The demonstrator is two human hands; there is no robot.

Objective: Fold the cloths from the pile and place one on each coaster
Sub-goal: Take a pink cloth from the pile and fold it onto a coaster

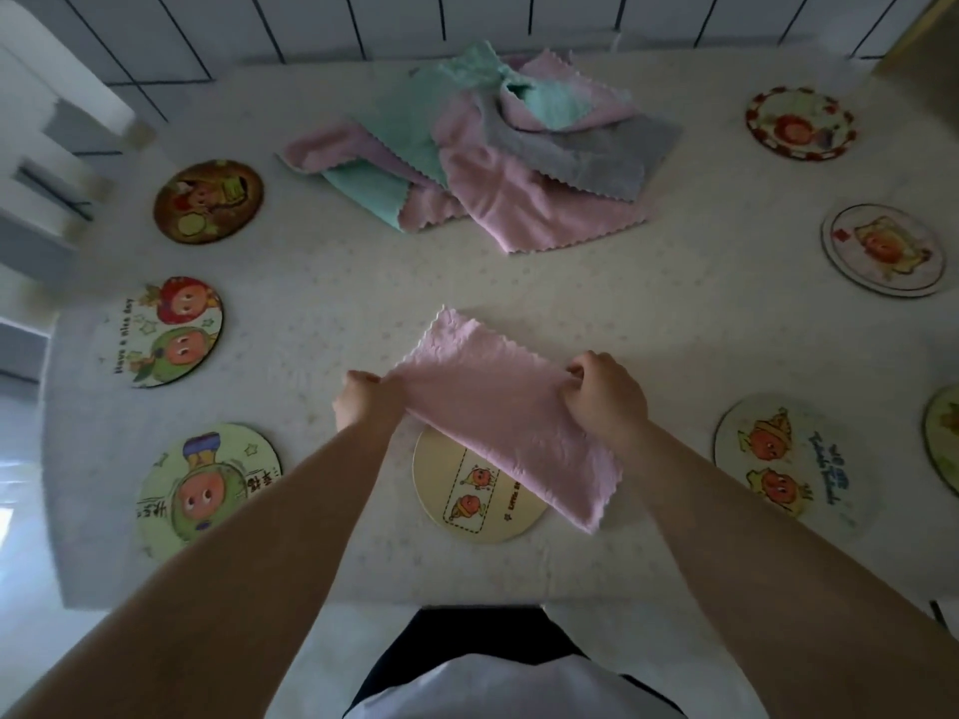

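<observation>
A pink cloth (498,407), folded into a long strip, lies slanted in front of me. My left hand (363,399) pinches its left edge and my right hand (604,394) grips its right edge. The strip's near end covers part of a cream coaster (467,495) at the table's front. A pile of cloths (482,147) in pink, mint green and grey lies at the back middle. Round picture coasters ring the table: three on the left (208,201) (163,332) (207,485) and three on the right (799,121) (882,250) (783,456).
The table (311,282) has a pale speckled cover and ends at a near edge in front of my body. The rim of another coaster (944,438) shows at the far right edge. A tiled wall runs behind the table, and white furniture stands at the left.
</observation>
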